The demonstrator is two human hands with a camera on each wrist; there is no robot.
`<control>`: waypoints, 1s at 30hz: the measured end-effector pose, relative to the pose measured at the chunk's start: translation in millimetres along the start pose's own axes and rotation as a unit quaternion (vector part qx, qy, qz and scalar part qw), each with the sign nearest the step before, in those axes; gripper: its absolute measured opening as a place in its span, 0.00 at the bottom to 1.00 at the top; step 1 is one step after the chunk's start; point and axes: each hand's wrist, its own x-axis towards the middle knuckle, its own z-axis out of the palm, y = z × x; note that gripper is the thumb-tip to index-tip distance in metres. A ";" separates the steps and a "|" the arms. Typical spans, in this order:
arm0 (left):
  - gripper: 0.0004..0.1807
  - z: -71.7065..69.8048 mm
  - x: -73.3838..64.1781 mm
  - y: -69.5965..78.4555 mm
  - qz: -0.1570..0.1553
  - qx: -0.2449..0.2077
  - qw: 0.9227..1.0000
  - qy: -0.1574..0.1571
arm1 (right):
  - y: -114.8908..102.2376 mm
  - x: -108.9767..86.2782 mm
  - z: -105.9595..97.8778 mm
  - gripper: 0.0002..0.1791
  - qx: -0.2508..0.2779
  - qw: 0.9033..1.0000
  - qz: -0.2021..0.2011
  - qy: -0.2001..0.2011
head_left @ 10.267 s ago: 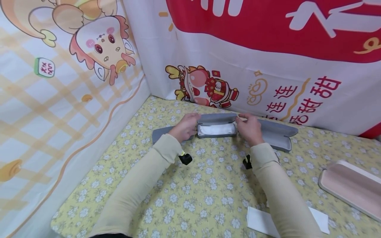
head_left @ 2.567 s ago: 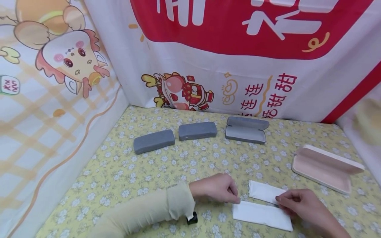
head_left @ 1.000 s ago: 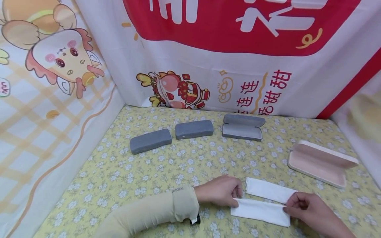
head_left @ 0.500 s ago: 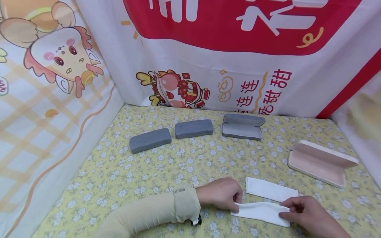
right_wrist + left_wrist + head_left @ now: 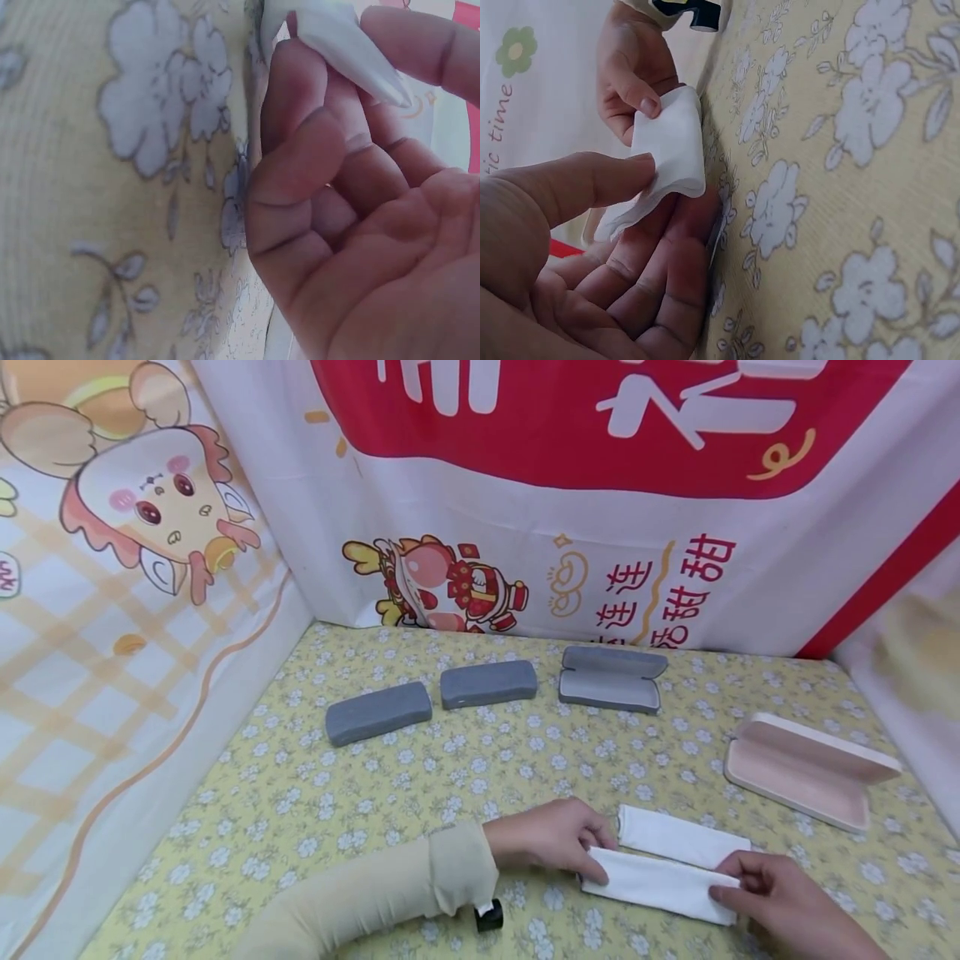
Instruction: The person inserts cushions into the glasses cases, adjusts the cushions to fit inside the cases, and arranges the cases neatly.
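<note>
A folded white cloth (image 5: 660, 885) is stretched between my two hands near the front of the table. My left hand (image 5: 551, 837) pinches its left end, thumb on top and fingers beneath, as the left wrist view shows with the cloth's layered edge (image 5: 675, 154). At the right end, my right hand (image 5: 787, 897) pinches the cloth between thumb and fingers. The right wrist view shows only a corner of the cloth (image 5: 352, 45) at the fingertips. Just behind lies a second folded white cloth (image 5: 678, 837), flat on the table and partly behind the right hand.
Two closed grey glasses cases (image 5: 378, 713) sit at the back left of the flowered tablecloth (image 5: 337, 827). An open grey glasses case (image 5: 611, 689) stands right of them. An open pink-lined case (image 5: 802, 781) is at the right. Printed fabric walls (image 5: 480, 477) bound the table.
Earliest, both hands were at a grey case with white cloth inside, at the back; that case is now closed. Recently the hands gripped the near cloth's ends and have now lifted it slightly.
</note>
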 end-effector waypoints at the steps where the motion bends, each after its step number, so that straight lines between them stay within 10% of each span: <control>1: 0.09 -1.0 -1.0 -0.4 -0.004 -0.017 1.000 -0.004 | 0.6 -0.1 -0.2 0.13 0.002 1.000 -0.002 0.001; 23: 0.05 -2.8 -1.9 1.5 -0.069 -0.202 0.977 0.017 | -7.8 -4.4 -3.1 0.18 0.025 0.997 0.051 0.045; 30: 0.05 -6.1 -0.7 4.2 -0.072 -0.254 0.964 0.021 | -8.2 -4.8 -6.3 0.18 0.116 0.991 0.055 0.034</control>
